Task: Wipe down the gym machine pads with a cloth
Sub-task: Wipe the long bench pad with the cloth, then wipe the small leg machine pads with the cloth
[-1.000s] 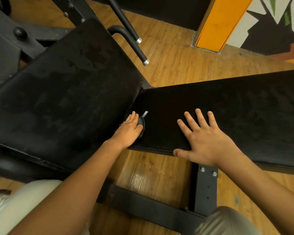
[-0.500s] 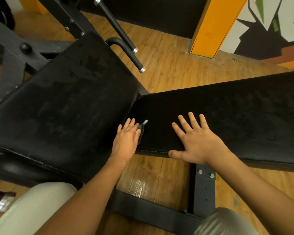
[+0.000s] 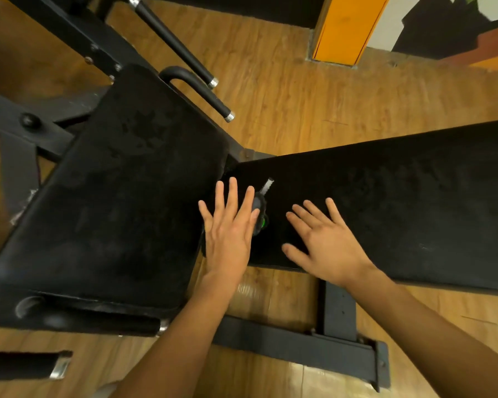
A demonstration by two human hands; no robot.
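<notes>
Two black pads meet in the middle: a wide tilted pad on the left and a long bench pad running to the right. My left hand lies flat with straight fingers across the gap between them, beside a small dark key-like object with a metal tip and a green spot. My right hand lies flat with spread fingers on the near end of the bench pad. No cloth is in view.
Black steel frame parts run under the bench on a wooden floor. Two black handle bars with chrome ends stick out behind the left pad. An orange pillar stands at the back.
My left hand has straightened and slid up along the gap, uncovering more of the key-like object. My right hand has shifted slightly further onto the pad. The camera has moved closer and higher.
</notes>
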